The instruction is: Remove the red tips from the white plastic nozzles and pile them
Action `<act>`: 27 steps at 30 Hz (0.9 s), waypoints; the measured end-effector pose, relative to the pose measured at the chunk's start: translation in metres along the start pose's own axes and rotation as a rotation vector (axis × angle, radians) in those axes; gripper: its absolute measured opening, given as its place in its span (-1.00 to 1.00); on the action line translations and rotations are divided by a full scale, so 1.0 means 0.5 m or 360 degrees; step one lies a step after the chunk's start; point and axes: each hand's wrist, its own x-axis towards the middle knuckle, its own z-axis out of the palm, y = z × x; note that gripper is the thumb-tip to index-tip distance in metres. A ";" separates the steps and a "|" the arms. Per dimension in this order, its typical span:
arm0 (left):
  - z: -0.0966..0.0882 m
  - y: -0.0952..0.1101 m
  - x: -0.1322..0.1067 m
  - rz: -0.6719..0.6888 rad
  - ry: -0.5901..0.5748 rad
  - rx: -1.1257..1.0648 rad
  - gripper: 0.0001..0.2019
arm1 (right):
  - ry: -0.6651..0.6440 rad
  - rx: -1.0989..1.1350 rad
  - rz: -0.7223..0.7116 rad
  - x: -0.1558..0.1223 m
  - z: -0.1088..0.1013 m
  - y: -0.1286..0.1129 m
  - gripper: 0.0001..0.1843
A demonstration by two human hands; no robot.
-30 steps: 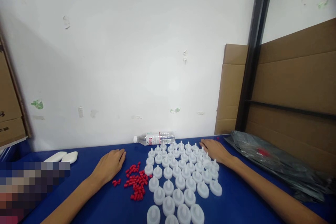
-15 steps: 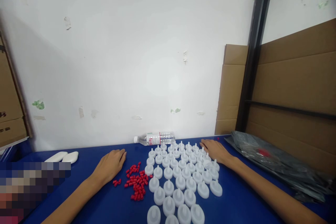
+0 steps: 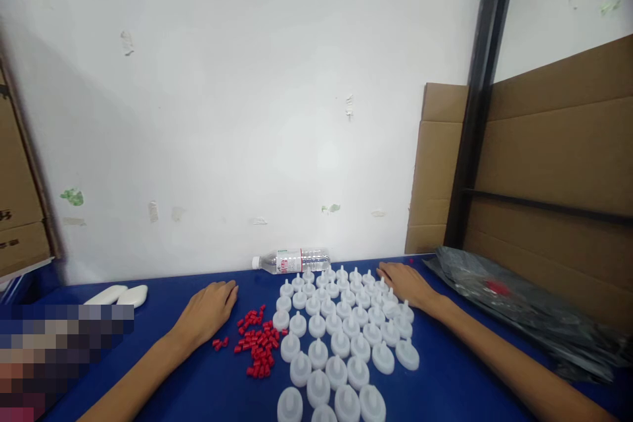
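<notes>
Several white plastic caps with small spouts (image 3: 341, 336) stand in rows on the blue table (image 3: 208, 382). A heap of small red pieces (image 3: 257, 339) lies just left of them. My left hand (image 3: 208, 310) rests flat on the table left of the red pieces, fingers stretched out, holding nothing. Palm down at the far right corner of the rows lies my right hand (image 3: 403, 282), its fingers extended and touching the nearest caps.
A clear water bottle (image 3: 291, 260) lies on its side against the white wall. Two white oval objects (image 3: 119, 295) sit at the left. A dark plastic bag (image 3: 524, 310) lies at the right before cardboard sheets (image 3: 554, 165). A black post (image 3: 482, 99) rises at the right.
</notes>
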 end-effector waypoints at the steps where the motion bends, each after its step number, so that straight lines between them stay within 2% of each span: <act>1: 0.001 0.000 0.000 -0.0001 0.0005 -0.0001 -0.53 | 0.0001 0.0001 0.0002 0.000 0.000 0.000 -0.70; 27: -0.001 0.001 0.000 -0.0003 0.0020 0.0010 -0.56 | -0.0014 -0.0015 0.0006 0.001 -0.002 0.000 -0.71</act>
